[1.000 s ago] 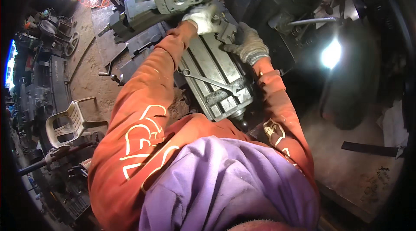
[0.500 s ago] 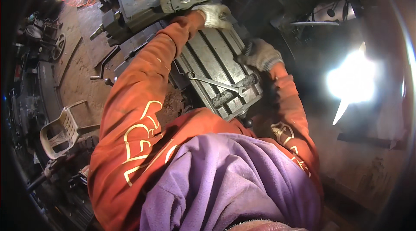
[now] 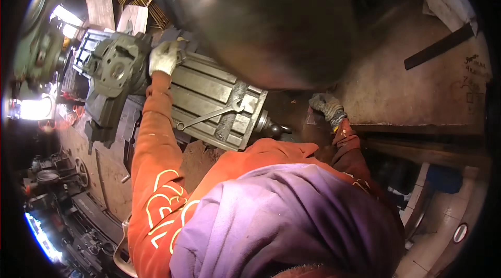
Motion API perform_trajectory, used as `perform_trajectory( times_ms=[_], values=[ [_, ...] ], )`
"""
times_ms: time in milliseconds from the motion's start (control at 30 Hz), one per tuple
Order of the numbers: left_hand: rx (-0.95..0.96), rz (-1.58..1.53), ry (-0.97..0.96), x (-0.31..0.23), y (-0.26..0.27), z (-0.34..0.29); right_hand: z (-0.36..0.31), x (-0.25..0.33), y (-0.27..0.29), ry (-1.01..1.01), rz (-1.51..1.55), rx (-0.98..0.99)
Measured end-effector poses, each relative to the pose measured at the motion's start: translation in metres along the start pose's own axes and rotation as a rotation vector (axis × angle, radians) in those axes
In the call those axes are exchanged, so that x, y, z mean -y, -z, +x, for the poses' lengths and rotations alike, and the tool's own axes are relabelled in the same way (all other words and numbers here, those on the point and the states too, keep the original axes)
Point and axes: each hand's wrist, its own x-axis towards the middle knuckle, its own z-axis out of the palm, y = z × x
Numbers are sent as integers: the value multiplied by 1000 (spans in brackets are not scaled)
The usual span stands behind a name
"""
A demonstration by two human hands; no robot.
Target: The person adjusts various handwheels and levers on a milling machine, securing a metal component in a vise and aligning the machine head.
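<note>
Gripping the far edge of a grooved grey metal machine table [image 3: 209, 95], the left hand [image 3: 163, 57] in a pale knit glove curls shut. A steel wrench [image 3: 211, 115] lies on the table's slots. Past the table's near end, the grey-gloved right hand [image 3: 326, 107] rests fingers bent on a dark ledge [image 3: 417, 129].

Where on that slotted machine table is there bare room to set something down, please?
The slotted machine table is bare between the left hand, gripping its far edge, and the wrench lying near the close end. The brown surface beyond the right hand also looks open. The side by the green machine housing is crowded.
</note>
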Motion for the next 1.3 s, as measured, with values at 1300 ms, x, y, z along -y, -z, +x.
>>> perform_trajectory(
  times_ms=[1300],
  values=[
    [-627, -146, 404, -168, -119, -134, 284, 233, 50, 1406, -1415, 230]
  ],
)
